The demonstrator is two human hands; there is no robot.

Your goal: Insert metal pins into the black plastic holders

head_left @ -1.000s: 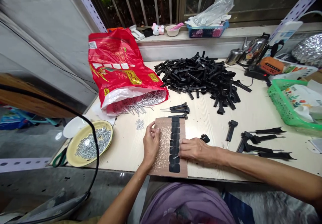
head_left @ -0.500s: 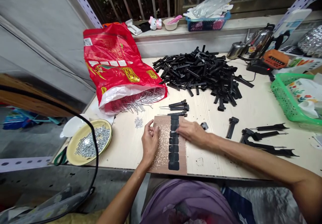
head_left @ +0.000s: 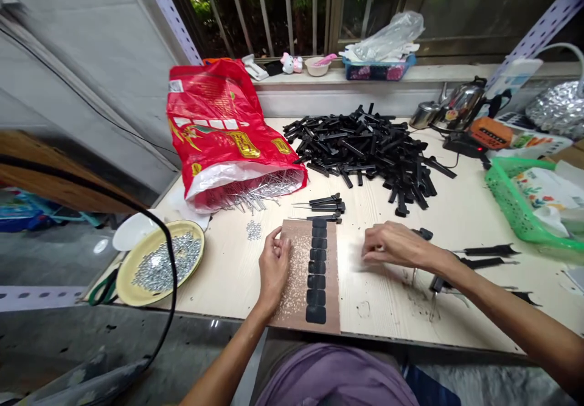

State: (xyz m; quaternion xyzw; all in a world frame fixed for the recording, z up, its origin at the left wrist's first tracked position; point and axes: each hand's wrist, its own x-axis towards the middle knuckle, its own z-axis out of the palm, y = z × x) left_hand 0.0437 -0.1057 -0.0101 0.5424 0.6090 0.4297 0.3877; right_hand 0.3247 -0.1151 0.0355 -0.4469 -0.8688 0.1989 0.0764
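Observation:
My left hand (head_left: pixel 274 269) lies along the left edge of a brown board (head_left: pixel 296 318), fingers curled and thumb against them; whatever is between them is hidden. A column of black rounded pieces (head_left: pixel 316 281) runs down the board, with pale specks to its left. To the right of the board, my right hand (head_left: pixel 392 245) is over the table, slightly blurred, its fingers bent together. I cannot make out what they hold. Black-handled parts with thin metal shafts (head_left: pixel 488 251) lie right of that hand, partly behind its forearm. Similar parts (head_left: pixel 326 207) sit beyond the board's far edge.
A large heap of black parts (head_left: pixel 365 150) covers the back of the table. At left are a red bag (head_left: pixel 214 126) spilling metal pins, a yellow plate (head_left: pixel 125 293) of small metal pieces, and a hanging black cable (head_left: pixel 172 272). A green basket (head_left: pixel 506 205) stands right.
My right hand has moved off the black pieces on the board, out to the right over the table. My left hand has stayed at the board's edge. The view has tilted up slightly.

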